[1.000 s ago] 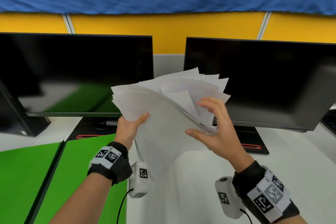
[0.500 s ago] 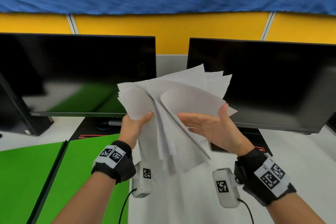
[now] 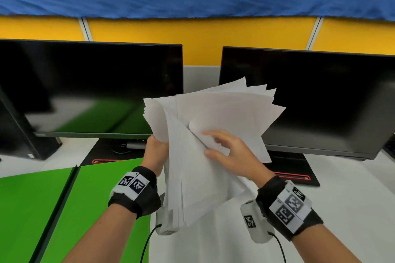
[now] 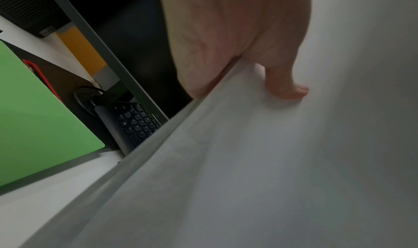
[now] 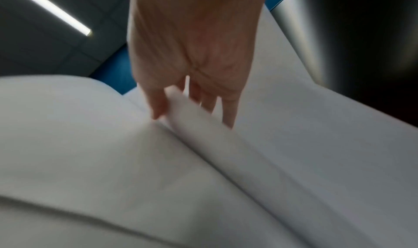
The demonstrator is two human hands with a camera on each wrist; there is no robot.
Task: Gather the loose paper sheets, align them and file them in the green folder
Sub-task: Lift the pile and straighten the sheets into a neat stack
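Head view: high, facing forward and down over both wrists toward two monitors (image 3: 92, 87). Wrist views: very close (lenses nearly against paper), looking along each hand. Shared: the paper sheets (image 3: 213, 134).

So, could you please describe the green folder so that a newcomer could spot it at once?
Start at the left monitor on the white desk. In front of it, by the person's left hand, lies the green folder, open flat with a dark crease down its middle. It is the only bright green thing there.

left hand (image 3: 157, 153) gripping, right hand (image 3: 233, 156) pinching
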